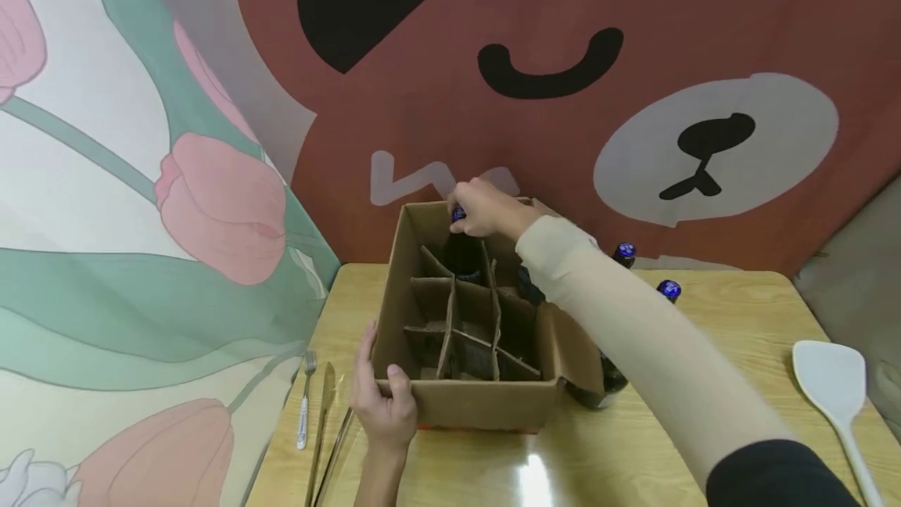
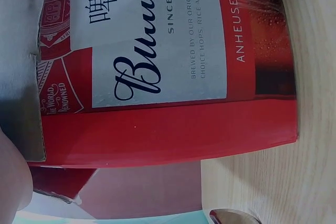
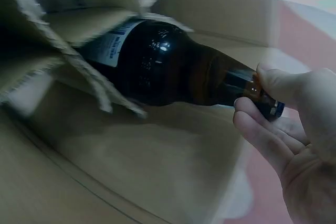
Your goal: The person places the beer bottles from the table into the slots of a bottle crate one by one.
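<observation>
An open cardboard beer box (image 1: 486, 405) stands on the table, split into compartments by cardboard dividers (image 1: 448, 327). Its red printed side (image 2: 168, 135) fills much of the left wrist view. At the near left corner my left hand (image 1: 383, 409) grips the box, thumb over the rim and fingers along the outside. My right hand (image 1: 489, 210) pinches a brown beer bottle (image 3: 168, 66) by its capped neck, over a back compartment. The bottle's lower part is hidden among the dividers. Another dark bottle (image 1: 528, 286) shows inside the box, partly behind my right sleeve.
Right of the box stand blue-capped bottles (image 1: 626, 250), and a dark bottle (image 1: 611, 382) sits beside the open flap (image 1: 573, 346). A fork (image 1: 306, 397) and slender utensils lie left. A white spatula (image 1: 831, 382) lies far right. Printed cloth hangs behind the table.
</observation>
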`<state>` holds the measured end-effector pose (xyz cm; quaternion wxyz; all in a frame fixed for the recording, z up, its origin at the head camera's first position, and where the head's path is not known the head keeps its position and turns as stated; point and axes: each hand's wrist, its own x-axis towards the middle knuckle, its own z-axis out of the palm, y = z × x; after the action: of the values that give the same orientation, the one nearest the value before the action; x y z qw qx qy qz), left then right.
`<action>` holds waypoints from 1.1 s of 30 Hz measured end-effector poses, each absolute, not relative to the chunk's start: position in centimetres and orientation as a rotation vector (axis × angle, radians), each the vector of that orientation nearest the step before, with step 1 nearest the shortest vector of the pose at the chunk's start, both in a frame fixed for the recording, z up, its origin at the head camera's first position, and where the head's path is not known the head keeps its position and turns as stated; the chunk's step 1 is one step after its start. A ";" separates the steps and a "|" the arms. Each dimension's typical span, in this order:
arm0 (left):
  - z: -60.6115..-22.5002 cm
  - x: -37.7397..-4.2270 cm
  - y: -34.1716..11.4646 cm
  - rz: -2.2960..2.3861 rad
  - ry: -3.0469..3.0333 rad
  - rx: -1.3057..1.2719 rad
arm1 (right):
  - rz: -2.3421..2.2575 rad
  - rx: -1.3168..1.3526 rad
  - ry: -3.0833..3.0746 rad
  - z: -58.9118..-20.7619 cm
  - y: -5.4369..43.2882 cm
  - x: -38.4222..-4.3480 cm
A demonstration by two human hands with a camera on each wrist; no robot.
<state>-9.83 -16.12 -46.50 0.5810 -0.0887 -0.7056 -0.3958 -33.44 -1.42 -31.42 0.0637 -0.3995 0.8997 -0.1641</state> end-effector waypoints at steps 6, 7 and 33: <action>-46.9 -10.5 -15.7 -0.929 -1.653 -0.236 | -0.449 -1.135 2.679 -34.0 -0.8 -33.9; -46.8 -10.6 -15.6 -0.929 -1.650 -0.236 | -0.443 -1.126 2.667 -34.2 -0.7 -34.0; -46.2 -9.4 -15.6 -0.894 -1.674 -0.158 | -0.415 -1.099 2.703 -31.4 -0.1 -32.6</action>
<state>-9.38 -15.63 -46.19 0.5801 -0.0674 -0.7160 -0.3825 -32.58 -0.09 -31.43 0.0969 -0.3711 0.9128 -0.1403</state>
